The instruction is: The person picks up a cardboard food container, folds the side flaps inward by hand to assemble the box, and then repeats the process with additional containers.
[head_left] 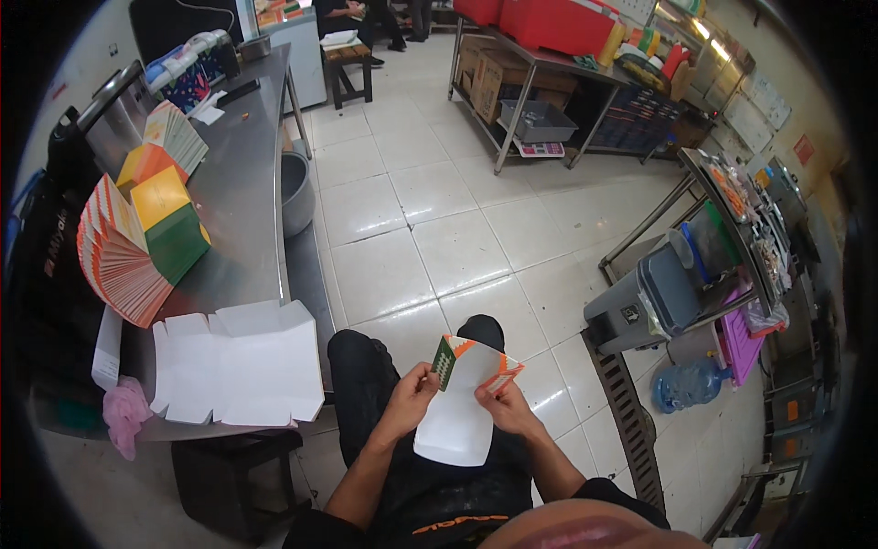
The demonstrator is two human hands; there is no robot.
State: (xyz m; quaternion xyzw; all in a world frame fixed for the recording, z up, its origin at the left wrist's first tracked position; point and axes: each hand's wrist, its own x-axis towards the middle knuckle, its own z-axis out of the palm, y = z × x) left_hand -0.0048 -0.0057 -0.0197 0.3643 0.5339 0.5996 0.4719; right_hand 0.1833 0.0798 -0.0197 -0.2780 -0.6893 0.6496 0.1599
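Over my lap I hold a partly folded cardboard food box, white inside with green and orange printed outer faces. My left hand is closed on its green left side wall. Closed on the orange-and-white right wall is my right hand. The far end of the box stands folded up, while a white flap lies flat toward me. Flat unfolded box blanks, white side up, rest on the steel table to my left. Behind them is a fanned row of folded cartons beside a yellow and green box.
A pink plastic bag hangs at the table's near edge, above a black stool. A grey bucket stands beside the table. On the right are a grey bin, a floor drain and a blue water bottle. Other people are far back.
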